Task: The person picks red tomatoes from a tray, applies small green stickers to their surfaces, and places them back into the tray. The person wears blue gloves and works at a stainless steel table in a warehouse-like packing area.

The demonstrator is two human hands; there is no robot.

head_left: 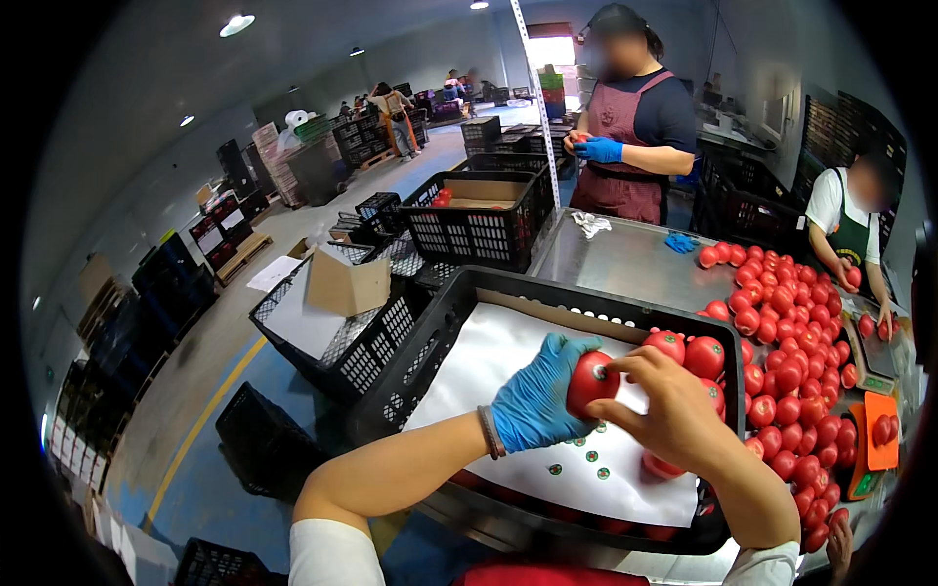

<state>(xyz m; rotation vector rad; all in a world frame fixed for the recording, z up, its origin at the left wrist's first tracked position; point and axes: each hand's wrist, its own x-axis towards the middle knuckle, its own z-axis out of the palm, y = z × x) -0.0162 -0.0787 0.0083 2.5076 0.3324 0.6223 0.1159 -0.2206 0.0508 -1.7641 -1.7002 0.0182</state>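
A red tomato [590, 385] is held above an open black crate [445, 327]. My left hand [540, 398], in a blue glove, is closed round its left side. My bare right hand [674, 400] curves in from the right, thumb and forefinger at the tomato's right side; its other fingers are partly hidden. A small round sticker shows on the tomato beside the forefinger. Below, several small round stickers [591, 456] lie on the white paper sheet [479, 366] in the crate. More tomatoes [703, 357] sit along the crate's right side, one partly under my right forearm.
Many loose tomatoes [782, 342] cover the right of the metal table [625, 262], around an orange-topped scale [879, 435]. A person in a maroon apron [620, 127] stands across it; another works at right [842, 220]. Black crates [474, 230] stand left and behind. A metal post [535, 93] rises beyond.
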